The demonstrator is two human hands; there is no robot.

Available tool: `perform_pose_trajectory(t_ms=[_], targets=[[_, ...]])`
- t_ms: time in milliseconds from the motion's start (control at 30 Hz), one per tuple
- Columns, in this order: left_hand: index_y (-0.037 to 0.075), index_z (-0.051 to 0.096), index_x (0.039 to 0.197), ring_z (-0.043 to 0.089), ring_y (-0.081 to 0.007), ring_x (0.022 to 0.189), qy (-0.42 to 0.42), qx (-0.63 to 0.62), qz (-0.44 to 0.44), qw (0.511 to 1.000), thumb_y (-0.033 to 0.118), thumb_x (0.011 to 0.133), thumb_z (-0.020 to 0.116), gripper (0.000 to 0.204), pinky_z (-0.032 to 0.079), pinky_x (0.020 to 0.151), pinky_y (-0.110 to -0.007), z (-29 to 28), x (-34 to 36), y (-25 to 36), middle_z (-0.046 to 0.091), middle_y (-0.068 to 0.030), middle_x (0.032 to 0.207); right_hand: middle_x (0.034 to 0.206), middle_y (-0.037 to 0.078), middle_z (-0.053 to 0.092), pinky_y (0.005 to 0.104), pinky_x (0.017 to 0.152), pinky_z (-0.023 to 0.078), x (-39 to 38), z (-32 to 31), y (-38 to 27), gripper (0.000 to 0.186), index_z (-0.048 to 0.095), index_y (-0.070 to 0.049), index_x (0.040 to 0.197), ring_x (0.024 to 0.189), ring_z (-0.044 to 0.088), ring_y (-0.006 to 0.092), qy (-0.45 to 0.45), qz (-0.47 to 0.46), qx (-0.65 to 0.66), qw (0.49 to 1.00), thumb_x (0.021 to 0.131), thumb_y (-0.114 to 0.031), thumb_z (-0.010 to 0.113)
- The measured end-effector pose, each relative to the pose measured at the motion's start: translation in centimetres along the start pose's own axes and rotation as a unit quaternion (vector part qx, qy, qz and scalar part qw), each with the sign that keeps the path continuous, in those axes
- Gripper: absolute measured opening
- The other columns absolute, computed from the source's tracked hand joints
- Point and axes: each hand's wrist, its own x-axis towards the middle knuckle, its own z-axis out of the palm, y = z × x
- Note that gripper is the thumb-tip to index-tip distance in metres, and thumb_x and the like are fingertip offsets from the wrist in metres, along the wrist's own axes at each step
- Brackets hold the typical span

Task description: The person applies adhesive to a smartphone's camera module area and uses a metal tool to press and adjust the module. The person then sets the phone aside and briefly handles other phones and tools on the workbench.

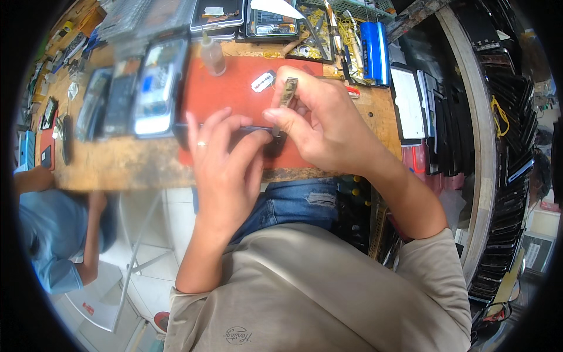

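Note:
My left hand (pixel 226 158) presses down on a thin dark phone part (pixel 258 128) lying on the red mat (pixel 229 88), a ring on one finger. My right hand (pixel 319 120) pinches a small narrow brownish strip (pixel 288 91), held upright just above that part. The part's middle is hidden under my fingers. A razor blade (pixel 263 81) lies on the mat just behind my hands.
A small clear bottle (pixel 213 56) stands at the mat's back edge. Several phones (pixel 155 88) lie in a row on the wooden bench to the left. Trays of parts and a blue cylinder (pixel 373 44) sit at the back. Another person in blue (pixel 53 234) sits at lower left.

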Motion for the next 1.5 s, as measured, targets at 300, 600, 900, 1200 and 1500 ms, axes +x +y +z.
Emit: perform_pose_trajectory(t_ms=[300,600,900,1200,1500], targets=[[0.015,0.078,0.108,0.061,-0.0418,0.13,-0.001,0.001,0.003,1.0,-0.001,0.081,0.08,0.031,0.03,0.124,-0.074,0.1,0.1,-0.2,0.067,-0.0097,0.122,0.09,0.003,0.066,0.0265,0.076,0.056,-0.6,-0.4,0.3,0.011,0.059,-0.002,0.1,0.085,0.068,0.0076,-0.018,0.093,0.097,0.991,0.107,0.0,0.067],[0.013,0.078,0.104,0.062,-0.0404,0.134,-0.002,0.001,-0.014,1.0,-0.002,0.086,0.077,0.024,0.026,0.128,-0.072,-0.2,-0.2,0.2,0.07,-0.0085,0.12,0.096,0.003,0.067,0.0265,0.082,0.057,-1.2,-0.6,0.7,0.01,0.059,-0.003,0.104,0.091,0.069,0.0077,-0.017,0.123,0.146,0.982,0.106,0.001,0.068],[0.013,0.079,0.105,0.061,-0.0403,0.135,-0.006,0.002,-0.016,1.0,-0.002,0.085,0.077,0.024,0.026,0.128,-0.072,-0.3,-0.3,0.3,0.07,-0.0086,0.121,0.082,0.004,0.069,0.0295,0.065,0.053,-2.1,0.2,1.8,0.016,0.058,-0.003,0.098,0.075,0.067,0.0084,0.049,0.048,0.168,0.983,0.105,-0.008,0.071],[0.013,0.078,0.105,0.061,-0.0412,0.135,-0.003,-0.005,-0.017,1.0,-0.002,0.085,0.077,0.025,0.025,0.127,-0.074,-0.3,-0.4,0.3,0.07,-0.0087,0.121,0.089,0.004,0.066,0.0268,0.069,0.055,-2.9,0.5,2.2,0.014,0.06,-0.002,0.1,0.082,0.067,0.0073,0.065,0.035,0.19,0.979,0.106,-0.006,0.072],[0.013,0.078,0.104,0.061,-0.0411,0.135,-0.006,-0.001,-0.019,1.0,-0.002,0.086,0.076,0.024,0.025,0.127,-0.074,-0.3,-0.4,0.3,0.07,-0.0086,0.121,0.094,0.004,0.067,0.0267,0.078,0.059,-3.7,0.7,2.7,0.012,0.062,-0.001,0.102,0.089,0.069,0.0081,0.077,0.035,0.235,0.968,0.105,-0.004,0.074]])
